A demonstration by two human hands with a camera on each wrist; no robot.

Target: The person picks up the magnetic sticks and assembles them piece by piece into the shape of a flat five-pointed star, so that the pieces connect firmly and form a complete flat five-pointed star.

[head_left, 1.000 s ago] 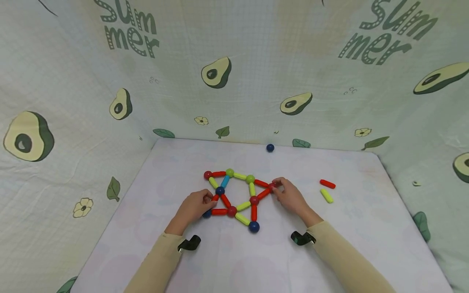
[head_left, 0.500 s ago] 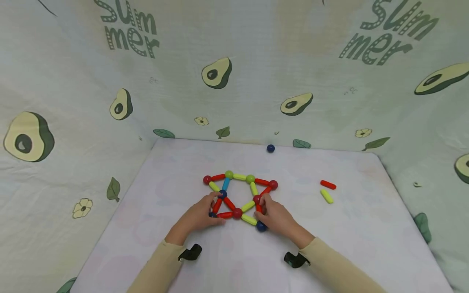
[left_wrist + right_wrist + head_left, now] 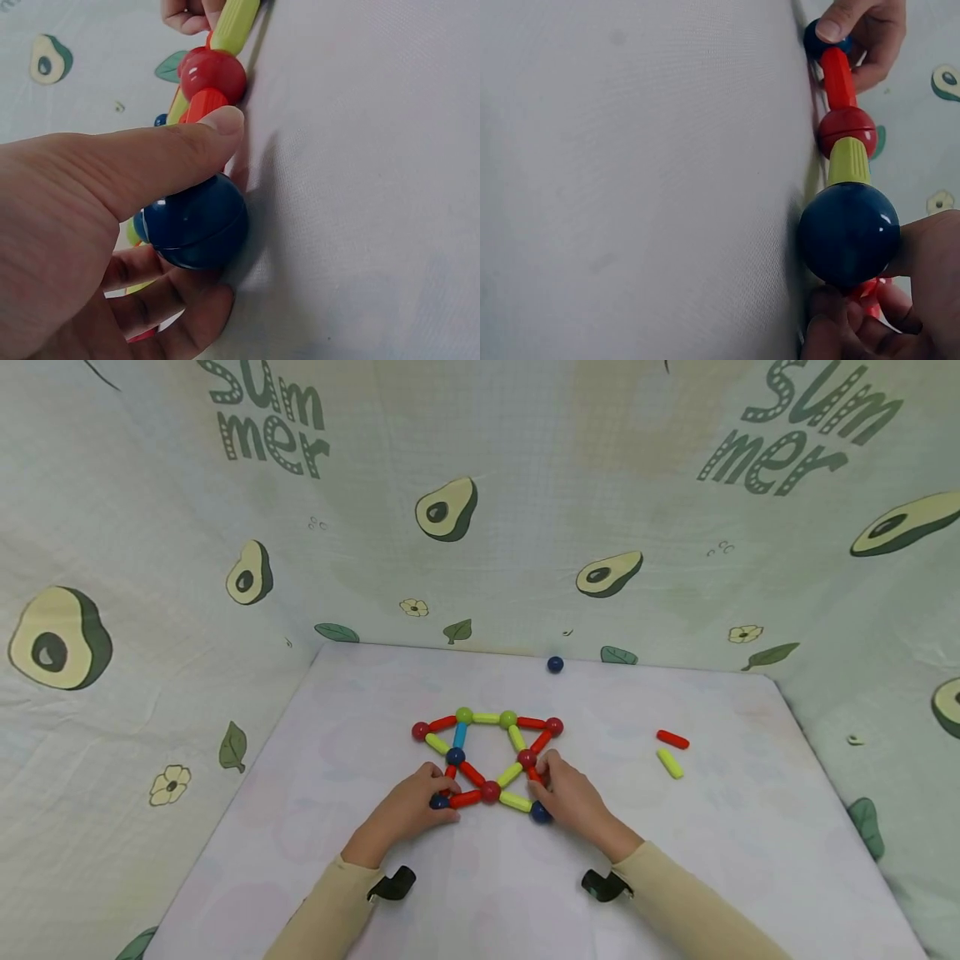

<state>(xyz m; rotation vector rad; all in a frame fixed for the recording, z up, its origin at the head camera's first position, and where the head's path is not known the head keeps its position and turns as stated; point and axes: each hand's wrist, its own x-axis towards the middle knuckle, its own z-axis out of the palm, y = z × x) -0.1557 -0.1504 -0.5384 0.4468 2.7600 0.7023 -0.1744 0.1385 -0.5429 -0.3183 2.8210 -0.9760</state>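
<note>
A flat frame of toy building sticks and balls lies on the table, its bottom-centre joint a red ball (image 3: 490, 791). My left hand (image 3: 412, 806) holds the blue ball (image 3: 199, 221) at the frame's lower-left corner, thumb on one side and fingers curled on the other. On the lower right, my right hand (image 3: 577, 802) pinches a red stick (image 3: 534, 774) between a red ball (image 3: 527, 758) and a blue ball (image 3: 849, 234); its fingers partly hide that stick. Two green balls, one a green ball (image 3: 464, 716), join the far side.
A loose red stick (image 3: 672, 739) and a yellow-green stick (image 3: 670, 763) lie to the right. One loose blue ball (image 3: 555, 665) sits by the table's far edge. Behind rises a cloth backdrop (image 3: 510, 460) with avocado prints.
My right hand has left the right-hand red ball and come down to the lower-right red stick. My left hand has shifted onto the lower-left blue ball. The frame's near side has moved rightward.
</note>
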